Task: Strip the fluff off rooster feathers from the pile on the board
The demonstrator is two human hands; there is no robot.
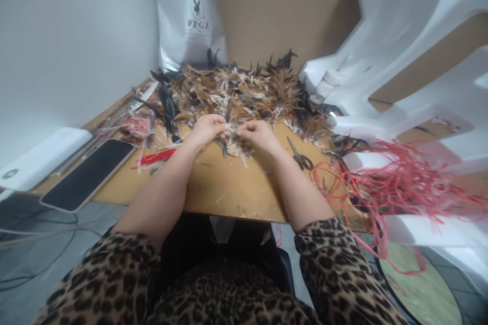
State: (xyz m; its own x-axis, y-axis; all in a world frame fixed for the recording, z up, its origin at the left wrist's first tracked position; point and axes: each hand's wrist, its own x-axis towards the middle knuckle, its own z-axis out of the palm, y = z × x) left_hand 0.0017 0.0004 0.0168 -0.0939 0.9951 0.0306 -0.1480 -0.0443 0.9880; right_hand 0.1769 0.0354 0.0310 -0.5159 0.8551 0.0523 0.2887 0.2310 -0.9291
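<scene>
A wide heap of brown, white and black feathers (236,86) covers the back of the wooden table (229,188). My left hand (209,128) is at the heap's near edge, thumb and fingers pinched on a feather. Close beside it my right hand (257,134) is also closed in a pinch, fingertips at the same small feathers; exactly what lies between them is too small to make out. Loose pale feathers (244,148) lie on the wood just below both hands. Right of my right hand rest black-handled scissors (300,155), their blades pointing away from me.
A phone (89,173) and a white power bank (41,157) lie at the left. Tangled pink ribbon strips (400,177) spill over the right edge onto white foam pieces (438,228). Red strips (156,156) lie left of my hands. A silver bag (190,15) stands behind the feathers.
</scene>
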